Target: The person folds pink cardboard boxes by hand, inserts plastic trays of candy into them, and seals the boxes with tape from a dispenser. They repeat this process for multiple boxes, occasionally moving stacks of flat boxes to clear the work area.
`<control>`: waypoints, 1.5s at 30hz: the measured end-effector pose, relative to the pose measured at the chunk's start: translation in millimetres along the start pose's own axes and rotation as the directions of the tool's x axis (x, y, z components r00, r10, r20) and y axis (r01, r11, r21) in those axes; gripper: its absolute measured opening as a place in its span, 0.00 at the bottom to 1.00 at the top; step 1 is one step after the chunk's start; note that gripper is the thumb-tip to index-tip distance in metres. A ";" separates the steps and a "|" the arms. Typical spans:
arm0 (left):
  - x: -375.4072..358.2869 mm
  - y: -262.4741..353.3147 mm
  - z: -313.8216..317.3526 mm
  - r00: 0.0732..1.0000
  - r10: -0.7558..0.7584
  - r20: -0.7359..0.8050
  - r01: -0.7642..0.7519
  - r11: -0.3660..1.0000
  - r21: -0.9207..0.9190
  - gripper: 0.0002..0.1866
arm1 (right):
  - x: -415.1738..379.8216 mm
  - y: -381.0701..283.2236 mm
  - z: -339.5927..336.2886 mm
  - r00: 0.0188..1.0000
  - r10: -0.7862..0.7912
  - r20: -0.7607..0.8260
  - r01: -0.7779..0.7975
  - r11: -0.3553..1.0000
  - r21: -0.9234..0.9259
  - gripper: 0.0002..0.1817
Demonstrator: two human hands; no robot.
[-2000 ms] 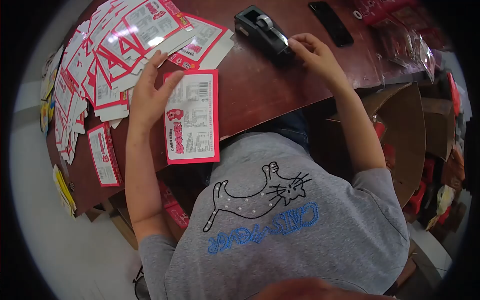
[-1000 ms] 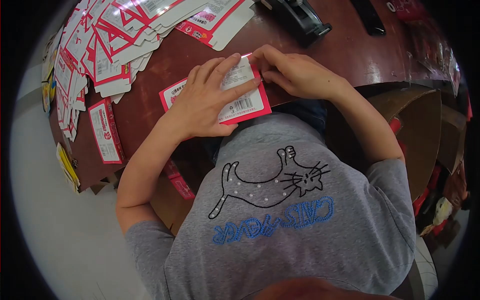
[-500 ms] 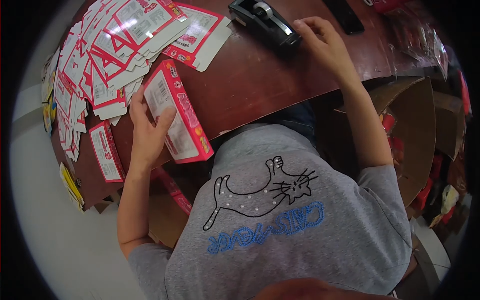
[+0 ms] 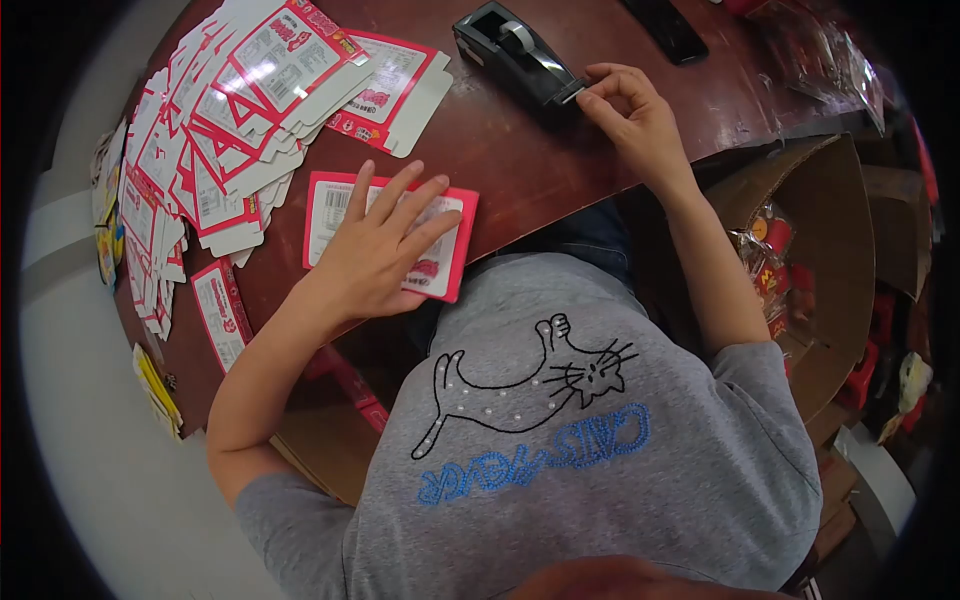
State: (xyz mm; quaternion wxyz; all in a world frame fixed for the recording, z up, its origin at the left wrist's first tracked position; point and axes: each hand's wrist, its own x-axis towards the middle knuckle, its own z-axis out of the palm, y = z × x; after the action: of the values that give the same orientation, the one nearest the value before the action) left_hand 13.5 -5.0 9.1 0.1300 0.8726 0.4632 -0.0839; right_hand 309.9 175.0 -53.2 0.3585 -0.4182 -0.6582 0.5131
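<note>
My left hand (image 4: 382,245) lies flat on a red and white printed box (image 4: 325,220), fingers spread, at the table's near edge. Under the palm, part of the box top is hidden. At the front end of a black tape dispenser (image 4: 520,65), the thumb and forefinger of my right hand (image 4: 635,115) pinch the end of the clear tape (image 4: 573,96) by the cutter. The tape is small and hard to see there.
A heap of flat printed cartons (image 4: 230,120) covers the table's left side. Another red and white box (image 4: 222,310) lies at the left edge. A black phone (image 4: 668,28) is at the back. An open cardboard carton (image 4: 830,230) with wrapped items stands at right.
The box has gone from a tilted hold in my left hand to lying flat under it, and those fingers have spread. My right thumb and forefinger have closed at the dispenser's front.
</note>
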 end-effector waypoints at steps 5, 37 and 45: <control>11.7 -6.6 32.7 0.941 -0.103 -0.322 0.044 0.982 -0.183 0.44 | -1.5 13.9 -9.1 0.977 -0.214 -0.017 0.199 0.932 -0.304 0.12; -50.5 -15.6 16.1 0.597 -0.487 -0.638 0.408 0.869 -0.281 0.33 | 32.5 -91.0 125.5 0.884 -0.037 0.467 0.291 0.824 -0.485 0.27; -228.5 -122.0 45.7 -0.232 -0.919 -0.318 0.894 -0.073 -0.443 0.40 | 249.1 -60.5 285.8 0.962 0.117 0.246 0.115 0.645 -0.755 0.63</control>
State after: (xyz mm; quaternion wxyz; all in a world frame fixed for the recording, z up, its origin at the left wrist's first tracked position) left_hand -216.2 -133.2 8.4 -0.0923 0.2222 0.9643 0.1107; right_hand -56.6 289.0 -45.3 0.0546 -0.4558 -0.8553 0.2403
